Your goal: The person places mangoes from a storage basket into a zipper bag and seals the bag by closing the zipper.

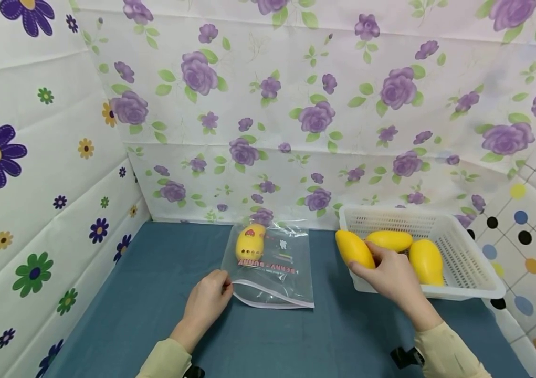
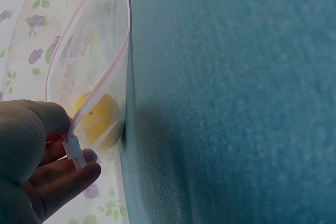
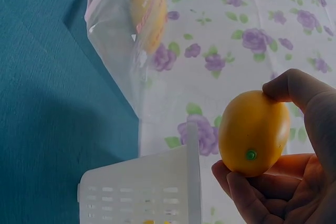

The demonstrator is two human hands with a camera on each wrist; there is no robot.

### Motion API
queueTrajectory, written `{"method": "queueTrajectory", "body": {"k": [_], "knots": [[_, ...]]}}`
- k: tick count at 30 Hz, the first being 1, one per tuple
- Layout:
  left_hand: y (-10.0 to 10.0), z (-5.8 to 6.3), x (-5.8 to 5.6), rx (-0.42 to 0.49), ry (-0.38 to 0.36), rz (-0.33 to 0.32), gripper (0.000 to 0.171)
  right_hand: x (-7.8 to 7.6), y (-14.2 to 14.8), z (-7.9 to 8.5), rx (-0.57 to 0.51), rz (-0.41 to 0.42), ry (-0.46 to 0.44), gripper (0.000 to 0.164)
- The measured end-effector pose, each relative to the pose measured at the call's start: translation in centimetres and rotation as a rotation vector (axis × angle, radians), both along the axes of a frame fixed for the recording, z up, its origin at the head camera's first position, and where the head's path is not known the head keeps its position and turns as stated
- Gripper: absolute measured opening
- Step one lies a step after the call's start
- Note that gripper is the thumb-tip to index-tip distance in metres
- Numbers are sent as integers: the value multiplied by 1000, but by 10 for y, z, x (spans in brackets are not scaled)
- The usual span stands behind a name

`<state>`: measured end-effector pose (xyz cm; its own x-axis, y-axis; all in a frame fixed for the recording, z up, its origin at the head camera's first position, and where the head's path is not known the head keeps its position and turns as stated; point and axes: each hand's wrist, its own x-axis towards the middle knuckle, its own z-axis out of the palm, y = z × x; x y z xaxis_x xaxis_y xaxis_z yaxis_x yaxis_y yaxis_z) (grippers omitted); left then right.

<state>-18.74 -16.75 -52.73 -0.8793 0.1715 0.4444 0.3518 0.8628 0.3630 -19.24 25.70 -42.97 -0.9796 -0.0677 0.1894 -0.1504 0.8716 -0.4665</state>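
A clear zip bag (image 1: 291, 286) with pink lettering lies on the blue cloth, its mouth parted toward me. Inside it is one yellow mango (image 1: 251, 242), also visible through the plastic in the left wrist view. My left hand (image 1: 207, 300) pinches the bag's left corner at the white zip slider (image 2: 72, 148). Over the left rim of the white basket, my right hand (image 1: 392, 275) grips another yellow mango (image 1: 354, 249) between thumb and fingers; its green stem end (image 3: 251, 155) shows in the right wrist view. Two more mangoes (image 1: 426, 262) lie in the basket.
The white slotted plastic basket (image 1: 477, 281) stands at the right, close to the back wall. Flowered sheets (image 1: 268, 121) form the back and left walls, and a dotted sheet (image 1: 532, 252) the right one. Blue cloth (image 1: 268, 346) covers the table.
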Motion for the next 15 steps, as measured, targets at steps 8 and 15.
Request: {"method": "queueTrajectory", "body": {"k": [8,15], "knots": [[2,0,-1,7,5,-3,28,2,-3,-3,-30,28,-3,79],[4,0,0,17,25,-20,29,7,-6,-6,-56,39,-30,85]]}}
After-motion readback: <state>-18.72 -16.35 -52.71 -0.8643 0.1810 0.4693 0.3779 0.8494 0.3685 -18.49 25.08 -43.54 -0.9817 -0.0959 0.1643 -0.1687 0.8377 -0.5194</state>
